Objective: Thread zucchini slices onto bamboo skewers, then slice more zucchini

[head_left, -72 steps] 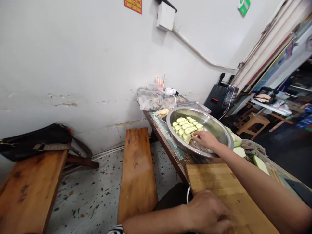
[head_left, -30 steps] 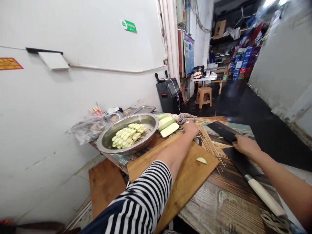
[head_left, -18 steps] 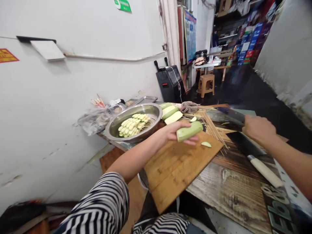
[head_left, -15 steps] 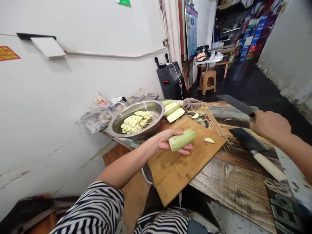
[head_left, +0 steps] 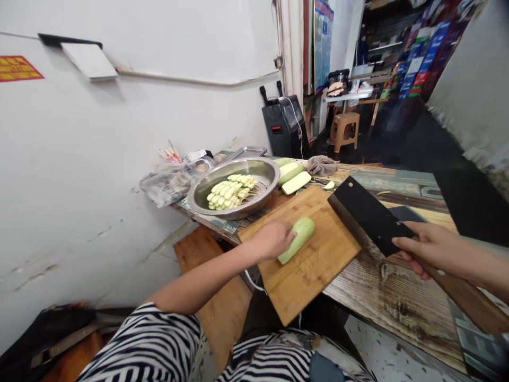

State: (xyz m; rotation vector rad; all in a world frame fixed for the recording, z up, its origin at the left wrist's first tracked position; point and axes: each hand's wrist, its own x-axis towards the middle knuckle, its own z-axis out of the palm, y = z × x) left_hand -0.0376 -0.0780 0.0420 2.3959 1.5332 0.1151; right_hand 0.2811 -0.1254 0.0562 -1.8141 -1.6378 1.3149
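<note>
My left hand (head_left: 274,241) is closed on a pale green zucchini (head_left: 299,239) lying on the wooden cutting board (head_left: 314,284). One end of the zucchini looks cut flat. In my right hand (head_left: 427,246) is a cleaver (head_left: 363,215) with a wide dark blade and a wooden handle. Its blade is tilted beside the board's right edge, apart from the zucchini. Behind it, part of a second knife's blade (head_left: 409,214) shows on the table; its handle is hidden.
A metal basin (head_left: 194,201) left of the board holds skewered zucchini slices (head_left: 230,192). More zucchini (head_left: 296,183) and a rag (head_left: 322,165) lie behind the board. Plastic bags (head_left: 169,183) sit by the wall. The board overhangs the wooden table's (head_left: 397,307) front edge.
My left hand has lowered the zucchini onto the board and turned palm down. My right hand has brought the cleaver down and inward, its blade now beside the board. The slice on the board is no longer seen.
</note>
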